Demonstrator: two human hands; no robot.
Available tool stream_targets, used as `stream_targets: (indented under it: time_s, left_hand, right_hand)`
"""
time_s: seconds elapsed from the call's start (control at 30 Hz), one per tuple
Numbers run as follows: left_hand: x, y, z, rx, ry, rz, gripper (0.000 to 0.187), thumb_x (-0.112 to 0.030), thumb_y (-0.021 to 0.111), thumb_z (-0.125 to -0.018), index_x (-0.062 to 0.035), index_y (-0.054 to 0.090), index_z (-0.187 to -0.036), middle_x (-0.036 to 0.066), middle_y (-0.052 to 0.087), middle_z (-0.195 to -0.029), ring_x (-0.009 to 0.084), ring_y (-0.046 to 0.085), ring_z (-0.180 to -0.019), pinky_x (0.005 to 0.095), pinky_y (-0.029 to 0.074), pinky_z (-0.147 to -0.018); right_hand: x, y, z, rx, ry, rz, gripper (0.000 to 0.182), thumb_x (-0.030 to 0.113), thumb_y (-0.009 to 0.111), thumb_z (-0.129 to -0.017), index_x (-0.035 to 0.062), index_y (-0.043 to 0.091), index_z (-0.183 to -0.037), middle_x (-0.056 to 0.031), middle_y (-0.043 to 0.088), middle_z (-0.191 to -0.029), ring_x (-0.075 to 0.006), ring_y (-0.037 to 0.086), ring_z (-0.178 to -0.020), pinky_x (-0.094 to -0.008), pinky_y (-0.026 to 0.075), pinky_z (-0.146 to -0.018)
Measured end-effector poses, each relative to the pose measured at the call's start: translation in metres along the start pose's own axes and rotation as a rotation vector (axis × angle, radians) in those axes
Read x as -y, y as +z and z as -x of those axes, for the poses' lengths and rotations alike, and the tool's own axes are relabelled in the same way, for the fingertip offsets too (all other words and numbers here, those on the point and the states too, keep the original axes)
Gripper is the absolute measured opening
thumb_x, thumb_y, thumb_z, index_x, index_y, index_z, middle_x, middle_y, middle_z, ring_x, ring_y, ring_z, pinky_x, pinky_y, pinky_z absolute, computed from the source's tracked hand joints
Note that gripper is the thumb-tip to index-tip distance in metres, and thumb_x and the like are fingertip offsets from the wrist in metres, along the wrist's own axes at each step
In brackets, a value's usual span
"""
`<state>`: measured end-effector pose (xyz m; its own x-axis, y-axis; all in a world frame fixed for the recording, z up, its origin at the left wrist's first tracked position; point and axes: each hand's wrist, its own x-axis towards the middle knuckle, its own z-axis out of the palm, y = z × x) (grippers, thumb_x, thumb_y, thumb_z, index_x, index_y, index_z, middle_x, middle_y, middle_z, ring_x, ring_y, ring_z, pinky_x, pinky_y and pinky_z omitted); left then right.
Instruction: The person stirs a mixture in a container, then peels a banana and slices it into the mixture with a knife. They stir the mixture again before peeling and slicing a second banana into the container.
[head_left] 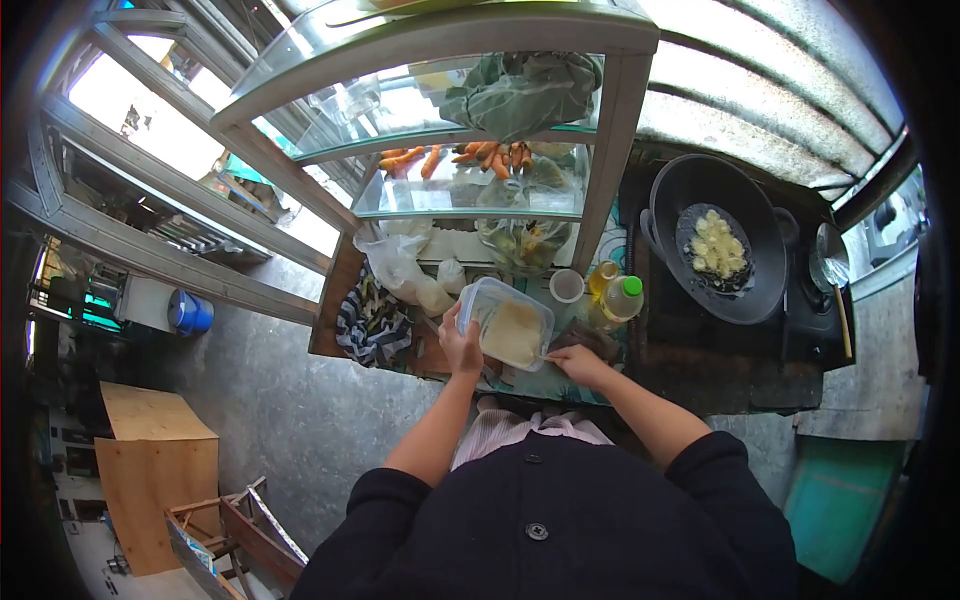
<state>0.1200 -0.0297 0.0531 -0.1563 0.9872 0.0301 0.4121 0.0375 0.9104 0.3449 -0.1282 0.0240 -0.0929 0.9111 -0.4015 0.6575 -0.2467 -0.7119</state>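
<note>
Tub (pixel 489 299) near counter edge (pixel 545 385); left hand (pixel 461 346) clasps its side; right hand (pixel 582 366) at corner, grip unclear; wok (pixel 690 190) apart.

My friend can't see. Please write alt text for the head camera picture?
A person's left hand holds a clear plastic tub with something pale inside, their right hand at its corner. To the right, pale food pieces lie in a big dark wok; carrots sit on a shelf beyond the tub.

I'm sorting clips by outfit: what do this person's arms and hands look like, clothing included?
The left hand and right hand are bare, without gloves. Dark, near-black sleeves end around the elbows, matching a dark top with round buttons.
</note>
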Motion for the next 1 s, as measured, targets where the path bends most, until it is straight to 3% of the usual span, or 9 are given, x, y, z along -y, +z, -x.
stream_targets:
  time_s: [0.1,0.23,0.3,0.37,0.53,0.63,0.77,0.93,1.0]
  left_hand:
    - [0.013,-0.003,-0.001,0.031,0.02,0.02,0.051,-0.028,0.061,-0.079,-0.0106,0.052,-0.126,0.023,0.048,-0.12,0.0391,0.046,-0.112,0.0439,0.035,-0.099]
    - [0.011,-0.003,0.005,0.018,0.094,0.012,0.051,-0.028,0.061,-0.079,-0.0103,0.053,-0.126,0.023,0.048,-0.12,0.0389,0.046,-0.112,0.0439,0.035,-0.1]
    - [0.009,-0.004,0.007,0.047,0.046,0.031,0.052,-0.028,0.061,-0.079,-0.01,0.052,-0.127,0.023,0.048,-0.12,0.039,0.046,-0.113,0.0438,0.035,-0.1]
    - [0.006,-0.002,0.008,0.049,0.024,0.032,0.052,-0.028,0.061,-0.078,-0.0099,0.052,-0.127,0.023,0.048,-0.12,0.0389,0.046,-0.113,0.0438,0.035,-0.1]
    - [0.02,-0.007,0.01,0.024,0.069,0.028,0.053,-0.026,0.06,-0.078,-0.0097,0.052,-0.127,0.023,0.047,-0.12,0.0385,0.046,-0.112,0.0437,0.035,-0.1]
    - [0.022,-0.003,0.011,0.034,0.02,0.117,0.053,-0.025,0.06,-0.077,-0.0096,0.052,-0.127,0.023,0.047,-0.119,0.0383,0.046,-0.112,0.0438,0.035,-0.1]
    - [0.002,-0.008,0.012,0.042,0.047,0.041,0.053,-0.025,0.061,-0.076,-0.0093,0.053,-0.126,0.023,0.048,-0.118,0.0381,0.046,-0.112,0.0438,0.035,-0.099]
    - [0.007,-0.008,0.015,0.07,0.072,0.015,0.052,-0.024,0.061,-0.076,-0.0087,0.054,-0.125,0.023,0.048,-0.118,0.0387,0.047,-0.111,0.0435,0.036,-0.099]
    - [0.021,-0.008,0.01,-0.023,-0.021,0.054,0.052,-0.023,0.06,-0.076,-0.008,0.054,-0.125,0.023,0.048,-0.118,0.0381,0.048,-0.11,0.0426,0.036,-0.099]
  right_hand:
    - [0.012,-0.026,0.005,-0.043,0.427,-0.703,0.03,0.014,0.051,-0.09,0.0052,0.065,-0.115,-0.0151,0.068,-0.106,-0.0218,0.063,-0.094,-0.0317,0.047,-0.085]
    - [-0.004,-0.003,-0.003,0.031,-0.116,-0.1,0.029,0.013,0.05,-0.09,0.0045,0.066,-0.112,-0.0174,0.068,-0.106,-0.0297,0.066,-0.094,-0.0339,0.049,-0.084]
    - [-0.002,-0.007,-0.007,0.029,-0.077,-0.245,0.03,0.014,0.048,-0.09,0.0071,0.066,-0.113,-0.0194,0.067,-0.103,-0.0318,0.065,-0.095,-0.0361,0.049,-0.086]
    - [0.002,-0.007,-0.01,-0.359,0.027,-0.186,0.031,0.015,0.049,-0.088,0.0096,0.068,-0.112,-0.02,0.067,-0.102,-0.0338,0.064,-0.096,-0.0384,0.049,-0.086]
    - [0.001,-0.021,-0.005,-0.102,-0.014,-0.129,0.038,0.011,0.049,-0.08,0.0141,0.067,-0.113,-0.0182,0.067,-0.099,-0.0346,0.065,-0.092,-0.0429,0.051,-0.082]
    - [0.019,-0.033,0.007,-0.336,0.111,-0.04,0.033,0.014,0.05,-0.084,0.0085,0.067,-0.112,-0.0187,0.067,-0.103,-0.0328,0.064,-0.097,-0.0411,0.049,-0.085]
    - [0.026,-0.019,0.008,0.014,-0.116,0.127,0.032,0.016,0.048,-0.086,0.012,0.067,-0.112,-0.018,0.066,-0.105,-0.0348,0.063,-0.096,-0.0418,0.05,-0.085]
    - [0.031,-0.014,0.001,-0.386,0.006,-0.086,0.032,0.017,0.05,-0.085,0.0158,0.068,-0.112,-0.0174,0.066,-0.106,-0.0366,0.062,-0.096,-0.0426,0.049,-0.086]
    - [0.033,-0.006,0.006,-0.043,-0.077,0.202,0.033,0.015,0.049,-0.084,0.0156,0.068,-0.112,-0.0183,0.066,-0.103,-0.0369,0.063,-0.092,-0.0437,0.05,-0.083]
